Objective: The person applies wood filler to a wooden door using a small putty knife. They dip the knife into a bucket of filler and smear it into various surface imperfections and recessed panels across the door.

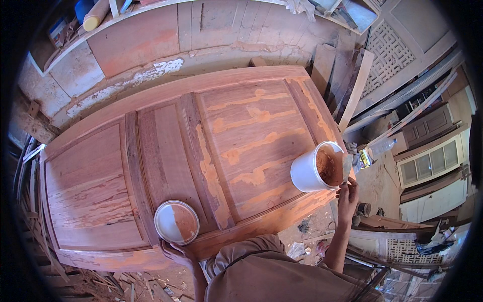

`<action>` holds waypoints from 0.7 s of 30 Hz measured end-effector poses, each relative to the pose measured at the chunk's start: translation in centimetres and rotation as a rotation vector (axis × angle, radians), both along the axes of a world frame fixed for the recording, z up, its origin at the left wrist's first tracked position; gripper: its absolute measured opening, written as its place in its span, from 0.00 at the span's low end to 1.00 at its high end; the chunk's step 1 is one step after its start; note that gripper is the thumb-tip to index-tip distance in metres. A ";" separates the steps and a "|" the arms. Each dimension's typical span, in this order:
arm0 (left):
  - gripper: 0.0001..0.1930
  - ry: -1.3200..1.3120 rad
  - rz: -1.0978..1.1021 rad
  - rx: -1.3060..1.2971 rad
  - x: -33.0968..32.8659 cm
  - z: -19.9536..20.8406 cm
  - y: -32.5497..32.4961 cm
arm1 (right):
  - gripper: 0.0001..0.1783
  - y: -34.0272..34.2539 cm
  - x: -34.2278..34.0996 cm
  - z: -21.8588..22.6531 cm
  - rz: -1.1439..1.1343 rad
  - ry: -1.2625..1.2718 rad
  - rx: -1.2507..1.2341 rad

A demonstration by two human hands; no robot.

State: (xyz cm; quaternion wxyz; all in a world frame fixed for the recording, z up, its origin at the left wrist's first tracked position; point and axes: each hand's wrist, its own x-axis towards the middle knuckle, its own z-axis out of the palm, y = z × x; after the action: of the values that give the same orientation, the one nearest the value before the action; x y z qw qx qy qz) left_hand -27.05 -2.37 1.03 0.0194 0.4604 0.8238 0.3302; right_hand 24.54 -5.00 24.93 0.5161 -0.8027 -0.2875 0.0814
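A round white lid (168,224) is half covered with brown putty. At its near rim my left hand (177,253) is closed, with part of the fingers hidden beneath it. My right hand (347,193) grips a putty knife (347,165), its blade upright at the mouth of a white bucket (305,173). Brown filler coats the bucket's inside. Under both lies a large wooden door (166,146) with raised mouldings. Orange-brown putty streaks (259,174) run across its right panel and along its frame; the left panel shows darker stains.
Behind the door stands a low wall (141,45) with a cluttered shelf above. Planks (354,93) and a lattice panel (390,55) lean at the far right. A plastic bottle (382,146) and a glazed frame (430,163) are to the right. Wood scraps (143,286) litter the near floor.
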 end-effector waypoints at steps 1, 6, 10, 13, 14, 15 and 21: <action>0.27 -0.001 -0.007 -0.001 0.1 0.1 0.0 | 0.16 0.3 -0.4 0.9 0.043 0.194 0.115; 0.27 -0.032 0.002 -0.004 1.0 0.3 0.2 | 0.15 0.4 0.4 0.8 0.149 0.981 0.688; 0.27 -0.014 -0.001 0.027 1.2 0.7 0.3 | 0.11 -0.2 2.7 -1.4 0.404 1.410 0.943; 0.27 0.038 -0.001 0.002 0.6 1.4 0.3 | 0.12 1.3 1.3 -1.5 0.411 1.429 0.878; 0.25 0.024 0.010 -0.010 0.4 1.4 0.3 | 0.14 2.7 -0.2 -0.8 0.426 1.384 0.878; 0.25 0.041 0.061 -0.025 0.3 1.5 0.0 | 0.13 4.0 -1.7 0.1 0.432 1.406 0.877; 0.25 -0.025 0.072 -0.113 1.1 1.7 0.8 | 0.11 12.6 -5.1 -1.6 0.626 1.343 0.418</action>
State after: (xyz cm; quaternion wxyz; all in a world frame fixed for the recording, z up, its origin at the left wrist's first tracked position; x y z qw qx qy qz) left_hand -25.92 -1.58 2.72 0.0436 0.4246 0.8567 0.2895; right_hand 19.44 7.57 23.37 0.6739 -0.3480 -0.1353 0.6375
